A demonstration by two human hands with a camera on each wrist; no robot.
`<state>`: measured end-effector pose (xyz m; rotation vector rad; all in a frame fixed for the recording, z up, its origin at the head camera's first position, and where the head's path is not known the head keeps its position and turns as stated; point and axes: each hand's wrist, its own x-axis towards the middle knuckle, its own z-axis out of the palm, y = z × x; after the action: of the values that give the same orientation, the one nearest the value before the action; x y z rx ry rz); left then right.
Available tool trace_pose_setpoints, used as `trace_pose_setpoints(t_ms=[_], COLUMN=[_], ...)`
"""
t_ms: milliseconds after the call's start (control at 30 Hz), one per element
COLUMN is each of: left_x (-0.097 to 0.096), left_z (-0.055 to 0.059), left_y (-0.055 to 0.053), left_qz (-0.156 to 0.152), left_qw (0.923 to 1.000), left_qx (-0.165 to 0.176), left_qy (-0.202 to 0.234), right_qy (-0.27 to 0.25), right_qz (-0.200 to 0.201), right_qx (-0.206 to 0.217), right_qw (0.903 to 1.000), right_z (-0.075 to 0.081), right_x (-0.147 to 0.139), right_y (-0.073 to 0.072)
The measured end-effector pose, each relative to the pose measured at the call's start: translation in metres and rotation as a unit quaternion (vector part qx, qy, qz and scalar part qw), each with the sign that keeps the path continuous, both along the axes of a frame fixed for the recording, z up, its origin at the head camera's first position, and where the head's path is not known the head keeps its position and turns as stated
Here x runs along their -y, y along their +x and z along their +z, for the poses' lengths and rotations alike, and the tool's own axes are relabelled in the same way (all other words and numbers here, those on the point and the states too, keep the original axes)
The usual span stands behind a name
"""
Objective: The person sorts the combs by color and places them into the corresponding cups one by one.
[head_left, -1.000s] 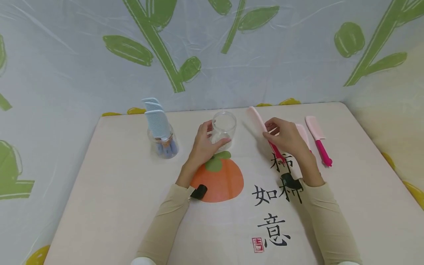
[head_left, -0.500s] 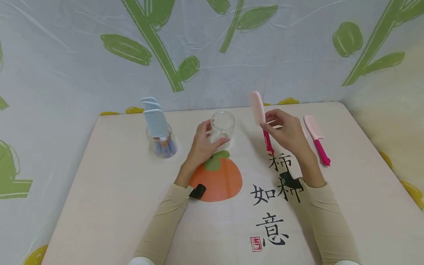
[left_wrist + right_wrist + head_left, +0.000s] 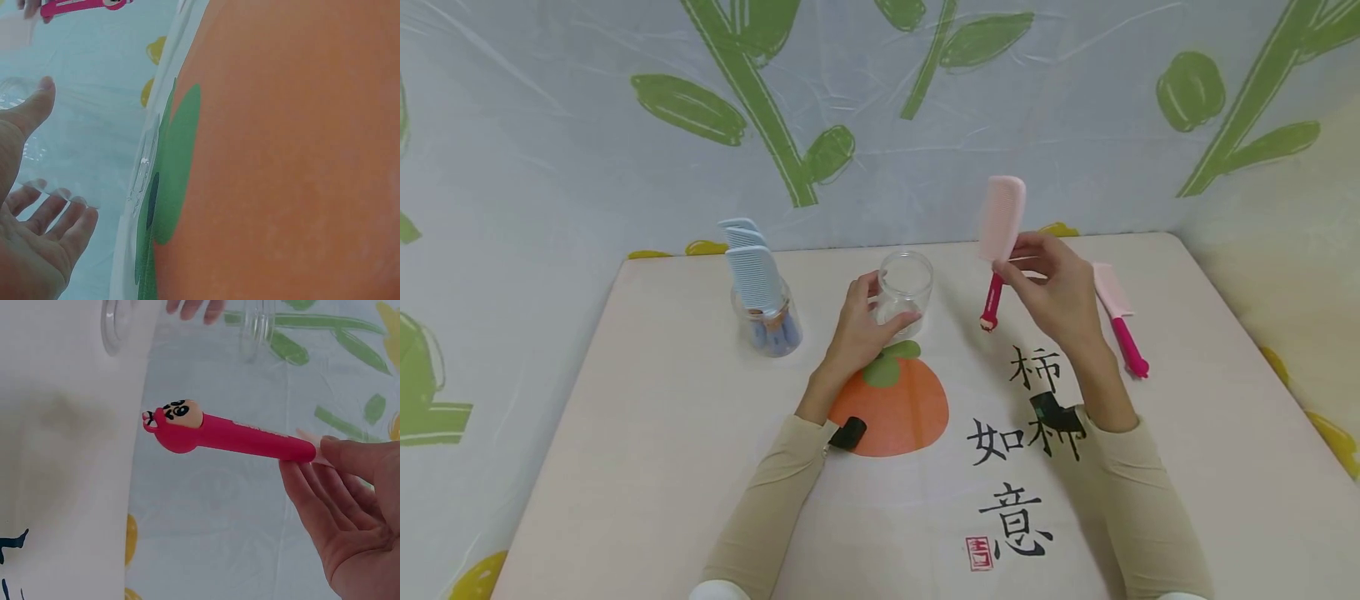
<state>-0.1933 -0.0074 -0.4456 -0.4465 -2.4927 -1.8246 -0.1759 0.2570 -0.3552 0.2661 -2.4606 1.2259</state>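
My left hand (image 3: pixel 857 329) grips a clear jar (image 3: pixel 907 287) standing on the table, thumb on the near side and fingers round the left. Nothing shows inside this jar. Right of it, my right hand (image 3: pixel 1060 287) holds a comb with a pale pink toothed head (image 3: pixel 1002 218) up and its deep pink handle hanging below. Thumb and fingers pinch it where handle meets head. In the right wrist view the handle (image 3: pixel 250 437) ends in a small cartoon face, tipped toward the jar's mouth. A second pink comb (image 3: pixel 1125 333) lies on the table beyond the right hand.
At the left, another clear jar (image 3: pixel 767 337) holds several light blue combs (image 3: pixel 755 279), heads up. The pale tablecloth (image 3: pixel 685 433) bears an orange persimmon print (image 3: pixel 898 417) and black characters. A leaf-patterned sheet (image 3: pixel 880 175) hangs behind the table's back edge.
My right hand has lifted the pink comb off the right side and turned it head up, its handle end swinging left toward the jar. The left hand keeps its hold on the jar.
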Motion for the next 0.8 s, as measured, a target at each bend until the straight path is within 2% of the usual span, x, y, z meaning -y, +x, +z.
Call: trace_pose_setpoints(t_ms=[167,333,667,800], left_x=[-0.001,-0.001,0.0,-0.001], left_z=[0.0,-0.002,-0.001,0.0], left_y=[0.0,0.0,0.001,0.001], left_qz=[0.0,0.001,0.006,0.007], left_qw=[1.0,1.0,0.9999,0.9998], left_qx=[-0.002,-0.002,-0.004,0.0], left_qy=[0.002,-0.003,-0.012,-0.017], right_qy=[-0.049,-0.095,-0.174,-0.202], right_qz=[0.006,0.011,0.031,0.042], right_qx=[-0.041,-0.09,-0.175,-0.197], right_qw=[0.998,0.9913,0.9685,0.9584], right_z=[0.006,0.015,0.031,0.034], right_x=[0.004,0.012,0.037,0.048], right_y=[0.003,0.002,-0.008,-0.01])
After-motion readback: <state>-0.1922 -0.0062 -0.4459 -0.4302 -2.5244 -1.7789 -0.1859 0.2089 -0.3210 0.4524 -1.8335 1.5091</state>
